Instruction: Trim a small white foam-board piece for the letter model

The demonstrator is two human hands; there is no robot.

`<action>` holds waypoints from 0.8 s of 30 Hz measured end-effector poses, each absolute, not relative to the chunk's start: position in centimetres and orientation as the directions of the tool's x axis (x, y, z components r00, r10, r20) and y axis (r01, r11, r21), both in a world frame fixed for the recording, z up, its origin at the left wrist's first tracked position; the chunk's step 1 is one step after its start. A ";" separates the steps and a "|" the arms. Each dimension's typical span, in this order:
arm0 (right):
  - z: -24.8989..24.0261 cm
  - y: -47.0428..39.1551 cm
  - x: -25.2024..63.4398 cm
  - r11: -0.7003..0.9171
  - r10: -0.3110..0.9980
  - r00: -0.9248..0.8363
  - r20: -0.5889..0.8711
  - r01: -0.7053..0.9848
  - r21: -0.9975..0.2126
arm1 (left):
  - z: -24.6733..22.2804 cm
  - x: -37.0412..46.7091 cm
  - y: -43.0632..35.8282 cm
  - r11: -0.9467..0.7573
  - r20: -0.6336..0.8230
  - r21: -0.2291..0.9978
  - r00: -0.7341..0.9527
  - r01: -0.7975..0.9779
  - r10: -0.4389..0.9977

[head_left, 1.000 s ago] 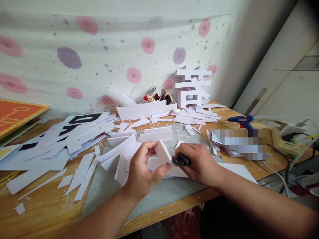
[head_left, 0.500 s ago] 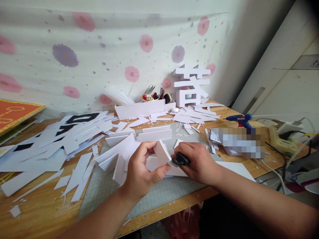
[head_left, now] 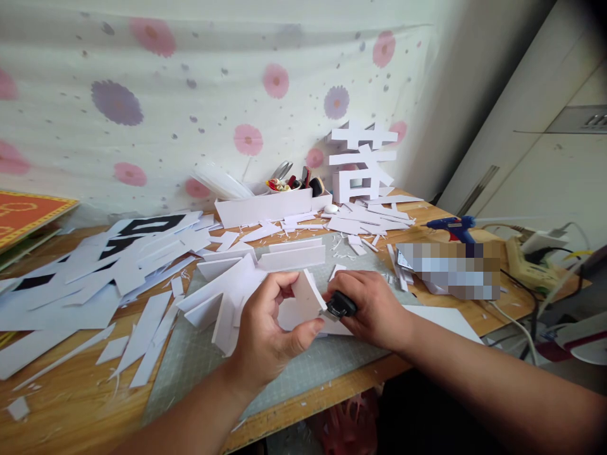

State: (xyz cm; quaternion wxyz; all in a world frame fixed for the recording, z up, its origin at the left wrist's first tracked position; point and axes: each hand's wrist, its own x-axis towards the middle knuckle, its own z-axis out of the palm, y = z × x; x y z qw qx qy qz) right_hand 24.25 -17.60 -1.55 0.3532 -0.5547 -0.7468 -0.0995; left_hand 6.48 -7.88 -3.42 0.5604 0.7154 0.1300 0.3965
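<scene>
Left hand point(head_left: 270, 322) pinching white board point(head_left: 308, 296) between thumb and fingers, above mat point(head_left: 173, 360). Right hand point(head_left: 372, 306) gripping black tool point(head_left: 341, 305), front end pointing at board's lower right corner. Glue gun point(head_left: 454, 227) resting on table point(head_left: 71, 398), beyond right hand.

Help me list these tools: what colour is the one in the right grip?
The tool looks mostly black, best seen in the head view.

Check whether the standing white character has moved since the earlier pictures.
No: the white character keeps its place against the floral sheet; both shift together as the view drifts.
</scene>
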 end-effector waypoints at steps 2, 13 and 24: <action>-1.6 -17.5 24.3 0.368 0.763 -0.135 0.632 0.895 -0.253 | -3.5 6.5 -7.8 -0.347 0.428 0.901 0.651 -0.259 0.627; -2.1 -17.0 24.3 0.349 0.763 -0.106 0.638 0.897 -0.269 | -3.6 6.3 -7.9 -0.419 0.449 0.883 0.647 -0.213 0.617; -2.3 -16.7 24.5 0.301 0.801 -0.055 0.596 0.898 -0.321 | -3.5 6.2 -7.9 -0.457 0.466 0.867 0.653 -0.200 0.597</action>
